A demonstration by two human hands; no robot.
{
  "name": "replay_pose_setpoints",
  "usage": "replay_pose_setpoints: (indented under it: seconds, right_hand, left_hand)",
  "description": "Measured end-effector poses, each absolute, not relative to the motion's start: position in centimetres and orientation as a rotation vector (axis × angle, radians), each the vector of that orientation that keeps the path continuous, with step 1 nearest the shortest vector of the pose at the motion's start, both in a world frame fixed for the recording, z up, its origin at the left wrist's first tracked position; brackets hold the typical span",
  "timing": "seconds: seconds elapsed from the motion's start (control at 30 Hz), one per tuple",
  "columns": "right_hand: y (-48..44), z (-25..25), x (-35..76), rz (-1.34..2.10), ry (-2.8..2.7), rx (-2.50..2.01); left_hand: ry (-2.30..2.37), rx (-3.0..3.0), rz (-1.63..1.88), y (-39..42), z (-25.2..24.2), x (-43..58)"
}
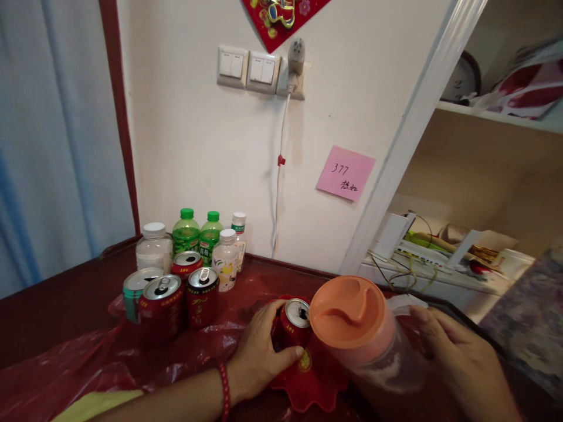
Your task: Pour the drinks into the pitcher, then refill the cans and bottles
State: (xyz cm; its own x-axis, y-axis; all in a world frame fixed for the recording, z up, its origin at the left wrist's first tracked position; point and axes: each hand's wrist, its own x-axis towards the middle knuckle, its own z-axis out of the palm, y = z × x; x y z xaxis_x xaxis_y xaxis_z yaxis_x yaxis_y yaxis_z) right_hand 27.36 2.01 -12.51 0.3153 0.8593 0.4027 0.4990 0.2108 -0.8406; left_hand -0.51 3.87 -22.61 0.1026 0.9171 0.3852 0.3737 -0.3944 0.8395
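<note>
- Right hand (461, 354): thumb presses the handle (407, 302) of the orange-lidded jug (358, 328); your other fingers are mostly hidden. Jug tilts near the tabletop's right edge.
- Left hand (261, 350): your thumb and fingers curve around the red can (295, 322), towards the tabletop (48, 308) back edge.
- Risk: jug swinging left could knock the can if your left hold is loose.

Red cylindrical metal can (294, 329), silver top (297, 312). Translucent cylindrical plastic pitcher (389, 369), orange lid (347, 310). Solid-red shiny scalloped tray (315, 390). Red round-bead bracelet (224, 388). Pink square paper note (346, 174), black handwriting. Two green plastic bottles (185, 238), green caps (187, 213). Pale-blue draped fabric curtain (53, 146), deeper-blue streaks.
</note>
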Motion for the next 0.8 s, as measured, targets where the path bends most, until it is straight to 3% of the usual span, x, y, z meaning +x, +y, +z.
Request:
replay_pose_setpoints:
  seconds: [0.8]
  right_hand:
    - [2.06,-12.75,27.67,0.396,-1.329,-1.478]
  left_hand:
    - [1.271,1.833,1.279,3.77,-22.71,-0.54]
